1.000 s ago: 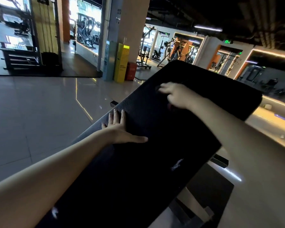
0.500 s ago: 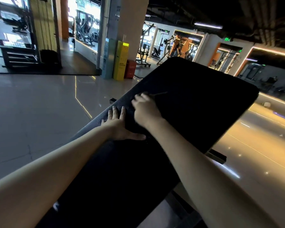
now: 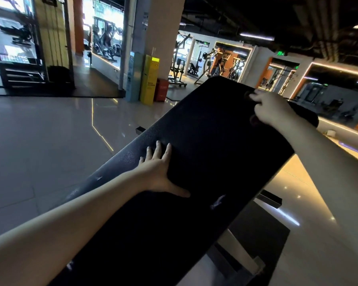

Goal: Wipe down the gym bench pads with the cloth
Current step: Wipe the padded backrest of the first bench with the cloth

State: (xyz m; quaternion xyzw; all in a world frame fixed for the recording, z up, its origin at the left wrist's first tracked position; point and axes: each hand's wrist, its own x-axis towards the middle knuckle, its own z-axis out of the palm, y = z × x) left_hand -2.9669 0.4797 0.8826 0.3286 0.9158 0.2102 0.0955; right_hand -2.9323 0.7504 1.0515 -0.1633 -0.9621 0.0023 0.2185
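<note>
A long black bench pad slopes up from the lower left to the upper right. My left hand lies flat on its left edge, fingers straight and thumb spread. Near the pad's far upper end, my right hand presses down with curled fingers on a dark cloth. Only small reddish-dark bits of the cloth show around the hand; the rest blends into the pad.
The bench's dark base bar and frame sit under the pad on the right. Glossy tiled floor spreads to the left. A yellow box and a red box stand by a pillar. Weight machines fill the back.
My right hand has swept from beside the left hand at the pad's left edge up and right to the far end. The left hand has stayed in place.
</note>
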